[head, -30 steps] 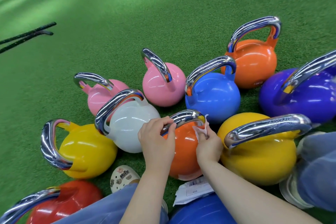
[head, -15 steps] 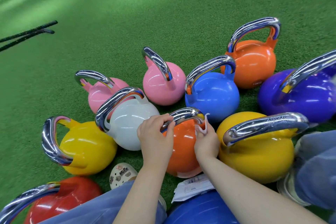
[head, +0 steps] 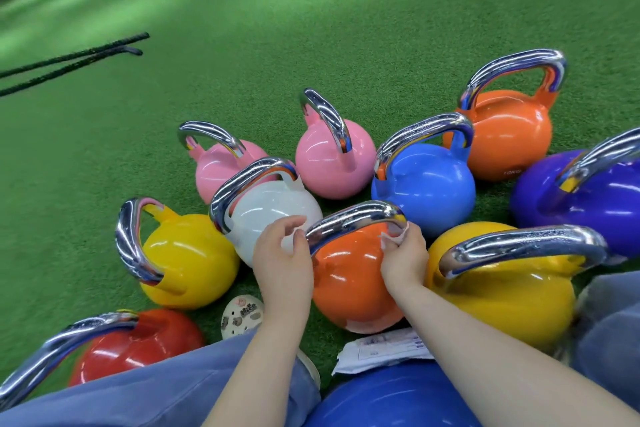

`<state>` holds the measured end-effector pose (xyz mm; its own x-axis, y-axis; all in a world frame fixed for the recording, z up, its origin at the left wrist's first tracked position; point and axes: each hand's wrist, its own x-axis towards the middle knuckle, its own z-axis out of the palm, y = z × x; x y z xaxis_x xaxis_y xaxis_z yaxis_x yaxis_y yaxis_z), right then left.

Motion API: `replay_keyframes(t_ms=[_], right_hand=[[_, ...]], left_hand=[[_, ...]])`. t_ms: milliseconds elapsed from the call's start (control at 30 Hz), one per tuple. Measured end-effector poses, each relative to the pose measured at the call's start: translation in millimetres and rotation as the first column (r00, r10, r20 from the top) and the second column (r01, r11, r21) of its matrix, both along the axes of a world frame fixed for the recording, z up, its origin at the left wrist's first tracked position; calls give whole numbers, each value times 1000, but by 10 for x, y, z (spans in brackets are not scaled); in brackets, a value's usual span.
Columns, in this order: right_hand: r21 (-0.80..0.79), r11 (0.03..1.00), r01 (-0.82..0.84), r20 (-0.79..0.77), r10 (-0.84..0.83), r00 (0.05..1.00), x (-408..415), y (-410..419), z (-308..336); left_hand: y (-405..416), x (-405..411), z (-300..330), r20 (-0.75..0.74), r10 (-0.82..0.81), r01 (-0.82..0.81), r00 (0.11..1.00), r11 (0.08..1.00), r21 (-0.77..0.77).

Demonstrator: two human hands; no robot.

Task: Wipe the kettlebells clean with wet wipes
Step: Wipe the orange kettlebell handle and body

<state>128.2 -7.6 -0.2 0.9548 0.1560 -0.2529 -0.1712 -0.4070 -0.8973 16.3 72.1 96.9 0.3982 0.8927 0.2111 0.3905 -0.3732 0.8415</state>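
An orange kettlebell [head: 349, 282] with a chrome handle [head: 353, 218] stands on the turf right in front of me. My left hand [head: 282, 255] holds the left end of that handle, thumb and curled fingers at the bend. My right hand [head: 403, 253] pinches a small white wet wipe [head: 393, 236] against the handle's right leg, where chrome meets orange. Several other kettlebells crowd around it: white [head: 273, 215], blue [head: 426, 187], yellow [head: 502, 291], another yellow [head: 188, 260].
A white packet of wipes [head: 381, 348] lies on the turf by my knees, beside a perforated shoe [head: 242, 315]. Two pink kettlebells [head: 332, 163], an orange, a purple [head: 581, 198] and a red [head: 138, 347] one ring the group. Black ropes [head: 69, 62] lie far left.
My left hand has slid from over the handle's middle to its left end, baring the chrome. My right hand stays at the right leg with the wipe.
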Motion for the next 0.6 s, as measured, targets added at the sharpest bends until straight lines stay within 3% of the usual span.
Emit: replay_keyframes(t_ms=[100,233,367,467,600], right_hand=[[-22,999,42,-4,-42,999,-136,-48,25],[-72,994,-85,93,91,991,-406,-115,-100],[-290,891,-350,272,428,862,-476,-153,-161],[-516,724,-458,242,636,733,-309,-14,-77],[-585,620,-523,210,738,641,-95,124,29]], left_hand=[[-185,-68,-157,45,274,-252,961,929,-271],[-285,-116,-463,3,395,-335,919,782,-525],[-233,-148,-593,-84,415,-384,906,721,-577],[-208,-162,-665,-91,402,-378,911,728,-572],[-186,-174,-709,-88,375,-349,923,717,-603]])
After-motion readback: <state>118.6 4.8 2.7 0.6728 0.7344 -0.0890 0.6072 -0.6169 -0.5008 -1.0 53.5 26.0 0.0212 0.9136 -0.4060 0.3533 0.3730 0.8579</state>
